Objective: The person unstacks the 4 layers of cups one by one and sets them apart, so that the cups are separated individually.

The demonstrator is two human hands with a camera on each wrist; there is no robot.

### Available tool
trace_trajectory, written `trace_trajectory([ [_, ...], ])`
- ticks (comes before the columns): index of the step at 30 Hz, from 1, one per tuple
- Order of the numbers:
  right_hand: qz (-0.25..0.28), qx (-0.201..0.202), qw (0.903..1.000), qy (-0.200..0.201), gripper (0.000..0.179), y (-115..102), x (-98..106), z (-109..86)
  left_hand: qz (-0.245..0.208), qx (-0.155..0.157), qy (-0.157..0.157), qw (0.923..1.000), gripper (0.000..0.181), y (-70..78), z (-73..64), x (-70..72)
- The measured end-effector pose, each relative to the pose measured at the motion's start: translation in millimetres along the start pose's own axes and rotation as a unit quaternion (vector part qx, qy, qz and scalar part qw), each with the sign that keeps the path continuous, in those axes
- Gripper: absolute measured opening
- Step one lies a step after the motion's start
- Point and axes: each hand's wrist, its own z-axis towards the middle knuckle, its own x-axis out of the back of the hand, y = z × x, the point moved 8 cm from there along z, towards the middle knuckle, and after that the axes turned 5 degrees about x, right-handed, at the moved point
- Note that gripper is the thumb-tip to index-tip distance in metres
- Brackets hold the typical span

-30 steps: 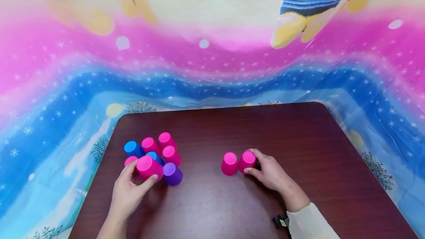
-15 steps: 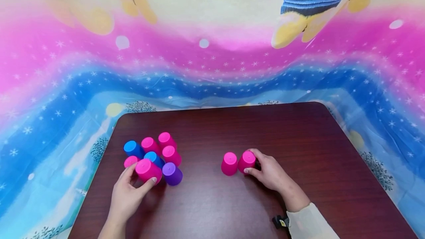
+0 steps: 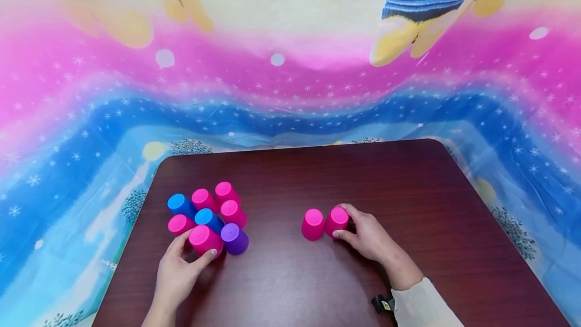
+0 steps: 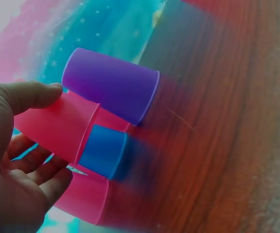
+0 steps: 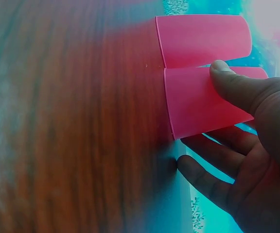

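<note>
My left hand [image 3: 176, 272] pinches a pink cup [image 3: 204, 238] between thumb and fingers at the near side of a group of upturned cups. In the left wrist view, that pink cup [image 4: 60, 124] overlaps a blue cup [image 4: 106, 151], beside the purple cup [image 4: 112, 85]. On the right, my right hand [image 3: 368, 236] grips another upturned pink cup [image 3: 337, 222], thumb on the near side. A second pink cup [image 3: 312, 225] stands close to its left. The right wrist view has the thumb across the gripped pink cup [image 5: 191, 102], its rim at the tabletop.
Behind the left hand, upturned cups stand close together: two blue cups [image 3: 180, 205], several pink cups [image 3: 225, 192] and a purple cup [image 3: 235, 239]. They stand on a dark brown table [image 3: 281, 276]. A patterned cloth [image 3: 290, 100] hangs behind the table.
My left hand has lowered the pink cup towards the table at the near side of the group, baring more of the blue cup behind it. The right hand stays on its cup.
</note>
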Motion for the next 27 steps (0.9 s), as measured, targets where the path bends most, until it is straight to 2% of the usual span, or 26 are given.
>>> trace_trajectory([
  [8, -0.003, 0.005, 1.0000, 0.001, 0.066, -0.9, 1.1, 0.1, -0.015, -0.005, 0.002, 0.9999, 0.083, -6.4, 1.9, -6.0],
  [16, -0.003, 0.007, 1.0000, 0.000, 0.067, -1.6, 1.1, -0.1, -0.022, 0.012, -0.009, 0.9996, 0.083, -17.0, 6.0, -13.2],
  [27, -0.003, 0.007, 1.0000, -0.002, 0.067, -3.8, 3.4, 1.1, -0.031, 0.014, -0.019, 0.9992, 0.082, -25.7, 12.7, -19.2],
])
